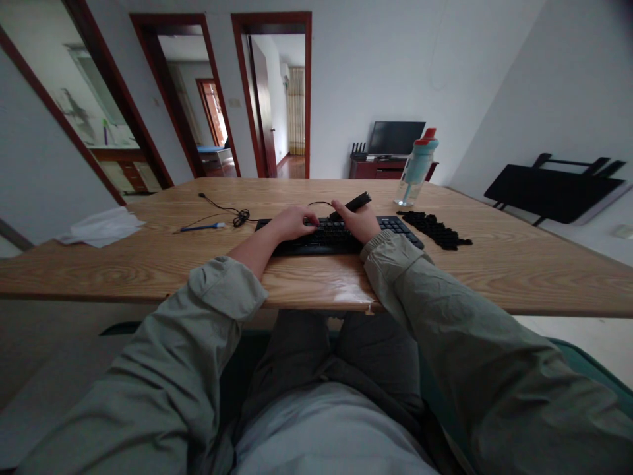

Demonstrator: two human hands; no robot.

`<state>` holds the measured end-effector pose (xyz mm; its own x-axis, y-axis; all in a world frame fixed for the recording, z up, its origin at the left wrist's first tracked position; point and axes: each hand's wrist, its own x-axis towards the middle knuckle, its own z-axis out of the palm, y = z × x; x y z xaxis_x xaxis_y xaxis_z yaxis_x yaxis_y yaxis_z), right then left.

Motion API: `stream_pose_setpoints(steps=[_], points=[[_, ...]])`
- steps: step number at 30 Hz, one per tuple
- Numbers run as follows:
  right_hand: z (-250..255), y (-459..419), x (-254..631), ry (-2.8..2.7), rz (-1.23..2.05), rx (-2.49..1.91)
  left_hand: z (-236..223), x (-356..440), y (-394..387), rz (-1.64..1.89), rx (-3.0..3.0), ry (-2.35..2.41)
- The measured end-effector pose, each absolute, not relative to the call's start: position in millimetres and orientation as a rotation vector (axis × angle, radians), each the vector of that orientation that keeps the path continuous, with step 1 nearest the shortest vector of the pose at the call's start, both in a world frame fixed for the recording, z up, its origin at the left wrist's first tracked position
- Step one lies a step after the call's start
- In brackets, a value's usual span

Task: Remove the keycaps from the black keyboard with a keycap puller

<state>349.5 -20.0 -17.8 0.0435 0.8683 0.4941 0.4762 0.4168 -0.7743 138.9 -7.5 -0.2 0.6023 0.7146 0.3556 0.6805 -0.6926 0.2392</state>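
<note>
A black keyboard [341,236] lies on the wooden table [148,257] in front of me. My left hand [291,221] rests on its left half, fingers curled and pressing on the keys. Above the keyboard's middle, my right hand [359,221] is closed on a black elongated tool [352,202] that points up and to the right. A heap of loose black keycaps [435,229] sits just right of the keyboard. The keyboard's thin black cable [232,212] trails off to the left.
A blue pen [200,227] lies left of the cable. White cloth or paper [101,227] is at the table's left edge. A teal bottle with a red cap [417,167] stands behind the keycaps. A folded black table [556,188] leans on the right wall.
</note>
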Motion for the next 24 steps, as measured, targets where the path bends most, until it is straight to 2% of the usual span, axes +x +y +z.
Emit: stream_pose_setpoints(steps=[13, 24], points=[[-16.8, -24.4, 348.0, -1.667, 0.366, -1.123, -0.2, 140.3, -9.2, 0.641, 2.79, 1.173], [-15.1, -25.4, 348.2, -1.72, 0.262, -1.236, -1.0, 141.2, -6.2, 0.588, 2.869, 1.194]])
